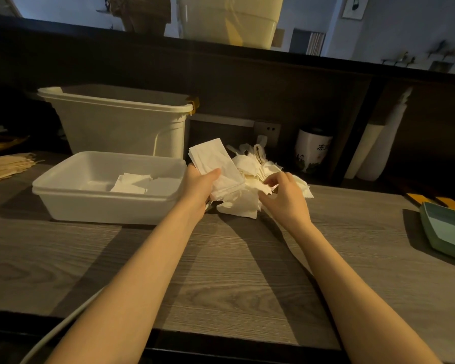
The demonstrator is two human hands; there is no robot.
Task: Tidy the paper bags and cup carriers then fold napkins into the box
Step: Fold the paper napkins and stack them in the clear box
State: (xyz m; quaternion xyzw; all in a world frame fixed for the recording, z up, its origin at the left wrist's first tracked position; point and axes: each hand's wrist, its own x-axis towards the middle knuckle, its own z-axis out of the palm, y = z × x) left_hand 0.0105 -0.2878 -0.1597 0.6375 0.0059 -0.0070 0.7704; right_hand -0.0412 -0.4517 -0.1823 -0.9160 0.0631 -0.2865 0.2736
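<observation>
Near the desk's [221,271] middle, my left hand [199,183] clamps a folded napkin stack [216,164]; my right hand [286,193] pinches into the loose napkin pile [247,200]. Beyond-left sits the box [63,185]. Tugging could scatter the pile or tear a sheet.

The scene is dim and warm-toned, with noisy, near-black corners at nine o'clock. Light falls from above and beyond, toward twelve o'clock: both forearms cast long, soft shadows down the bench [234,271] toward six. The white napkin pile [247,185] is the brightest patch, slightly washed out. Wide-angle distortion bows the bench edge and stretches the arms. The background at twelve o'clock looks soft and bluish.
</observation>
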